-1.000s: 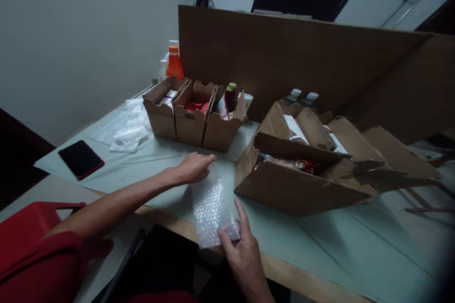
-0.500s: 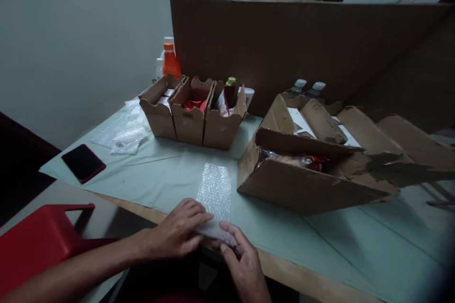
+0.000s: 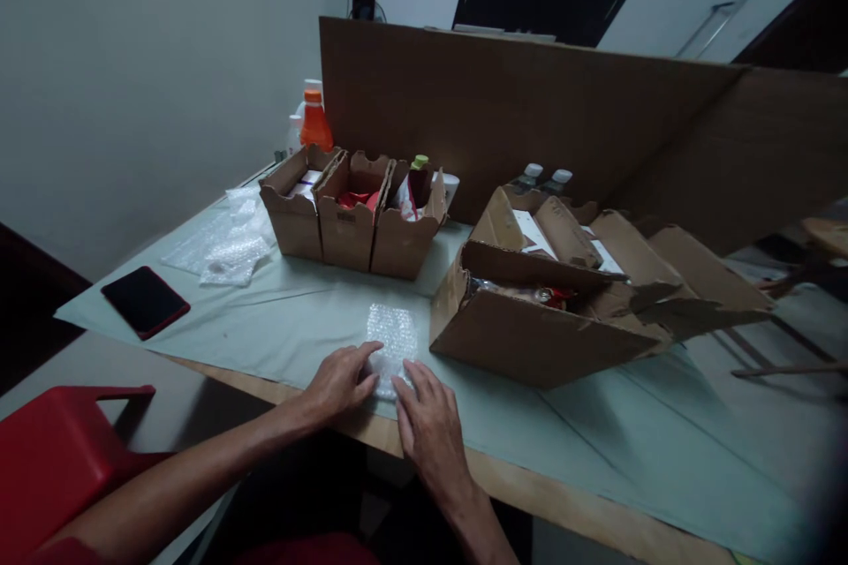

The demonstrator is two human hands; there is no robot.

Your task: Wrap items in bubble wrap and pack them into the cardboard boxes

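Cardboard makes the big torn box [image 3: 530, 335] just right of your hands, and three small boxes [image 3: 354, 212] stand farther back behind them. Under your fingers lies the bubble wrap [image 3: 392, 337], flat on the table's green cover [image 3: 596, 433]. Your left hand [image 3: 339, 381] and right hand [image 3: 427, 415] lie open, pressing down on its near end.

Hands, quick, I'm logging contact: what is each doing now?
Left hand: open, flat on the bubble wrap.
Right hand: open, fingers pressing the same sheet.
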